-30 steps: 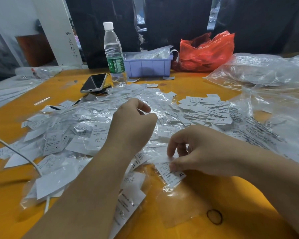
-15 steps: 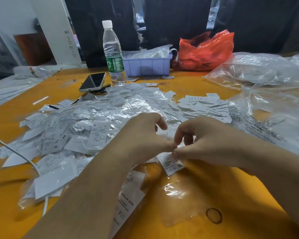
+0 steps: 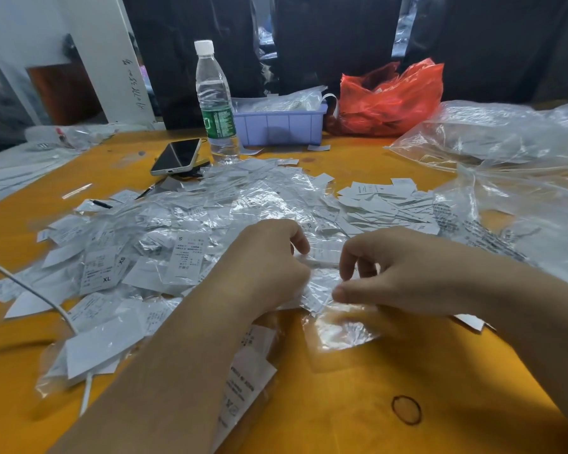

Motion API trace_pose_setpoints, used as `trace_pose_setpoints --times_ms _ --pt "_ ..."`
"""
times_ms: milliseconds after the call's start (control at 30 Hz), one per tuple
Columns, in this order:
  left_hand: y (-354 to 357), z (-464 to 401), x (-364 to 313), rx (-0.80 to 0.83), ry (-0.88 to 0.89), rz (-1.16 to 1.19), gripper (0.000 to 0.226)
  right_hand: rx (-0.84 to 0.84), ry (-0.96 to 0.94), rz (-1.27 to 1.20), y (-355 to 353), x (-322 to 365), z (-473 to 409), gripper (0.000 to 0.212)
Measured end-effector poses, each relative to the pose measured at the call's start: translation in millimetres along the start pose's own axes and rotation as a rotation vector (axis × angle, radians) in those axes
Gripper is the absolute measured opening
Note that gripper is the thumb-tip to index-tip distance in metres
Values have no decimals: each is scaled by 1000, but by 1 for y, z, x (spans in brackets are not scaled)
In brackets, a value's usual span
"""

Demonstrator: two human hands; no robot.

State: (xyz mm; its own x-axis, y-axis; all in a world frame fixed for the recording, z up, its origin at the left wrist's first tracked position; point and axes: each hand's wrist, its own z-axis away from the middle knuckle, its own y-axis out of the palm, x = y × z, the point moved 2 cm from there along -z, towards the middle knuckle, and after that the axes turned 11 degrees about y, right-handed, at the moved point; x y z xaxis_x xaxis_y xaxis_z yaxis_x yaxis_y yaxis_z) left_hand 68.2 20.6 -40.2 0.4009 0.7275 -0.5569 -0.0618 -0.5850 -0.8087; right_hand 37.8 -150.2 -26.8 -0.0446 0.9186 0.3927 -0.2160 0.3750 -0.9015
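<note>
Clear sleeve [image 3: 336,326]: I am holding it at centre frame, slightly below the middle, at the near edge of the pile. Its lower end is lying on the orange surface [image 3: 423,371].

Left grip [image 3: 269,267]: I am curling these fingers narrowly onto the sleeve's left edge. The pinch itself is hiding behind my knuckles.

Right grip [image 3: 404,273]: I am pinching the sleeve's right edge between thumb and bent forefinger, with the other fingers curling above it.

Pile of bagged labels [image 3: 184,231]: it is spreading across centre left, with size marks S, XS and XL showing.

Loose labels [image 3: 387,204]: these are lying heaped at centre right, just beside the pile.

Water bottle [image 3: 215,103]: it is standing upright at upper centre. A phone [image 3: 177,157] is lying face up to its lower left, and a purple tray [image 3: 282,126] is sitting to its right.

Red bag [image 3: 387,96]: it is slumping just right of the tray.

Large clear bags [image 3: 505,142]: these are filling the right edge.

White cable [image 3: 30,290]: it is crossing the lower left.
</note>
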Motion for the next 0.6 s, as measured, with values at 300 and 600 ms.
trace_pose_setpoints --times_ms 300,600 --pt "-2 1 -1 -53 -27 -95 32 6 -25 36 0 1 0 11" --pt "-8 3 -18 -218 63 -95 18 -217 0 -280 -17 -1 -1 11"
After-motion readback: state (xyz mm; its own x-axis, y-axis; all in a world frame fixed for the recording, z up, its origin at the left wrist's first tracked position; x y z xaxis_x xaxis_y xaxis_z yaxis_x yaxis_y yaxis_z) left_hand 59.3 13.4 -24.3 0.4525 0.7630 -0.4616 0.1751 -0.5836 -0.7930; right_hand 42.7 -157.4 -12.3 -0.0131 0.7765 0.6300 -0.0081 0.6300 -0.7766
